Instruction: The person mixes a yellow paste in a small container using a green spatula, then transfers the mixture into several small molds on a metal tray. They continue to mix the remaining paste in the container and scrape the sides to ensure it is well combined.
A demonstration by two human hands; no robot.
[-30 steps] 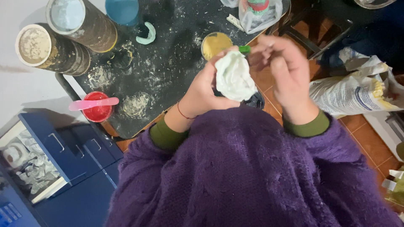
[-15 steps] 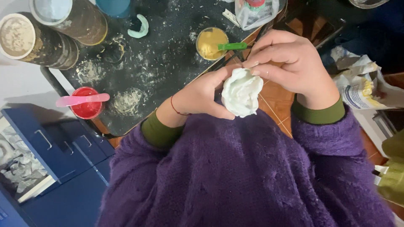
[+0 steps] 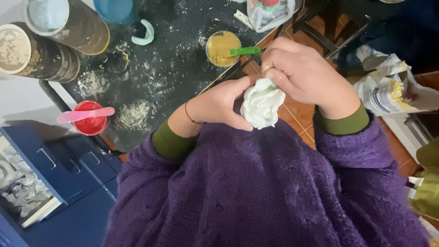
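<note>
Since half a second ago our right hand (image 3: 304, 75) has slid lower over the top of the pale dough lump (image 3: 262, 103), its fingers now curled and pinching the upper edge, while our left hand (image 3: 219, 103) has stayed cupped beneath and beside it, thumb and forefinger wrapped round the lump's left flank. Both hands are therefore closed on the same soft mass, which sits in the air just above our purple sweater (image 3: 256, 187) and close to the chest, not resting on anything. We judge from the tightened pinch that the shaping of the lump is in hand rather than finished, since its surface is folded and uneven. Beyond the hands, the dark bench (image 3: 173, 68) is dusted with pale crumbs. On it stand a small yellow paste cup (image 3: 221, 48) with a green spatula (image 3: 244, 51) across its rim, and further left a red cup (image 3: 90, 124) crossed by a pink spatula (image 3: 85, 114). Farther off lie a pale crescent piece (image 3: 145, 34), two tall tins (image 3: 50, 36) and a blue tub (image 3: 114, 10). A crumpled bag (image 3: 388, 89) lies to the right on the tiled floor.
</note>
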